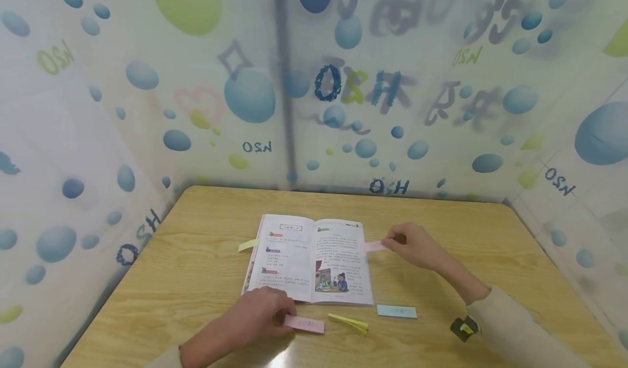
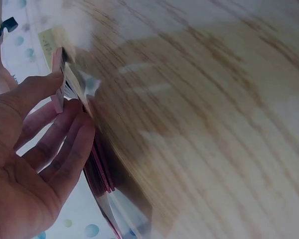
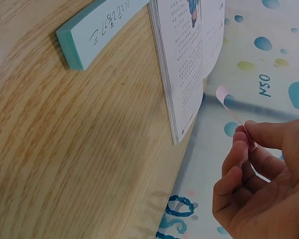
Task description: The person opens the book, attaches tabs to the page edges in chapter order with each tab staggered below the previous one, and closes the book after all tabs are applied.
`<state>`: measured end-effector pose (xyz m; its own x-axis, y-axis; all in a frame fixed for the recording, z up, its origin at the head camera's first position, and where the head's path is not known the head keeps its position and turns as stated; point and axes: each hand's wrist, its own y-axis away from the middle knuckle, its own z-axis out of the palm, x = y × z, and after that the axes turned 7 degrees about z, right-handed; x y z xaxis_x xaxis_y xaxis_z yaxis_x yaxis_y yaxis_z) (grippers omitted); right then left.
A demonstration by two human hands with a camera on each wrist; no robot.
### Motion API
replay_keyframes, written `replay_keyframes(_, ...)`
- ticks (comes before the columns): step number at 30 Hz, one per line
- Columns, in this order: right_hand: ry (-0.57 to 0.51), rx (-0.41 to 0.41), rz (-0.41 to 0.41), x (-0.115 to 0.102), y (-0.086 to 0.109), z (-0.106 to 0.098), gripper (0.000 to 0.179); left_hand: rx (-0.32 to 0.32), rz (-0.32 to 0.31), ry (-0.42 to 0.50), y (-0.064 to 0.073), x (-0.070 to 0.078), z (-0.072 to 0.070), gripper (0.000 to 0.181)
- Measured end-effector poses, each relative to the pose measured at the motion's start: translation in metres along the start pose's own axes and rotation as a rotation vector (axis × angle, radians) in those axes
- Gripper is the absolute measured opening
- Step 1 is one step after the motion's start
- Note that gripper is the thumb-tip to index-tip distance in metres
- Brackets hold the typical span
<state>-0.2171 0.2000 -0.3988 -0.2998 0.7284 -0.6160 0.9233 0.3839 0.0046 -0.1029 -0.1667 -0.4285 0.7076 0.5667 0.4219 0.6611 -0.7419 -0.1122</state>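
An open book (image 1: 289, 259) lies on the table, text on both pages and a coloured picture low on the right page. My right hand (image 1: 417, 246) pinches a thin pink sticky note (image 1: 374, 246) between thumb and fingertips, at the right page's outer edge. In the right wrist view the free end of that sticky note (image 3: 223, 94) bends a little. Below the book's left page, my left hand (image 1: 260, 314) holds a pink sticky-note pad (image 1: 308, 324) by one end. Thumb and fingers grip this pad (image 2: 59, 103) in the left wrist view, the other fingers loosely bent.
A yellow sticky note (image 1: 248, 245) juts from the left page's edge. In front of the book lie a yellow sticky-note pad (image 1: 349, 322), partly fanned, and a light blue pad (image 1: 396, 311) with handwriting. Patterned curtains (image 1: 333, 155) enclose the wooden table (image 1: 176, 281).
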Motion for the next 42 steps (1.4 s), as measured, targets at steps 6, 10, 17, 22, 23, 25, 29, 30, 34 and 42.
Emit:
replay_keyframes(6,-0.012,-0.001,-0.009,0.001,0.000,-0.001,0.011,0.005,0.010,-0.035,0.001,0.001,0.000,0.018)
replay_keyframes(10,-0.009,0.006,-0.012,0.001,0.000,-0.001,0.012,0.027,0.018,-0.073,0.001,0.001,-0.001,0.016)
replay_keyframes(17,-0.019,0.002,-0.014,0.001,0.000,-0.001,0.012,0.056,0.020,-0.093,-0.003,0.004,-0.003,0.015)
replay_keyframes(22,-0.017,0.004,-0.011,0.001,0.000,-0.001,0.013,0.093,0.052,-0.099,-0.007,0.005,-0.006,0.009)
replay_keyframes(23,-0.018,0.004,-0.009,0.001,-0.001,-0.001,0.013,0.102,0.061,-0.099,-0.008,0.005,-0.006,0.008)
replay_keyframes(25,-0.019,0.004,-0.008,0.002,-0.002,-0.001,0.013,0.122,0.082,-0.099,-0.011,0.006,-0.007,0.006)
replay_keyframes(29,-0.029,0.002,-0.004,0.006,-0.005,0.000,0.013,0.157,0.123,-0.114,-0.019,0.008,-0.009,0.009)
replay_keyframes(30,-0.030,0.001,-0.003,0.007,-0.006,0.000,0.013,0.161,0.135,-0.118,-0.021,0.009,-0.010,0.009)
replay_keyframes(34,-0.039,-0.006,0.014,0.011,-0.011,0.002,0.013,0.152,0.161,-0.126,-0.030,0.010,-0.014,0.008)
replay_keyframes(42,-0.098,-0.054,0.146,0.022,-0.020,0.012,0.012,0.083,0.165,-0.105,-0.043,0.014,-0.016,0.007)
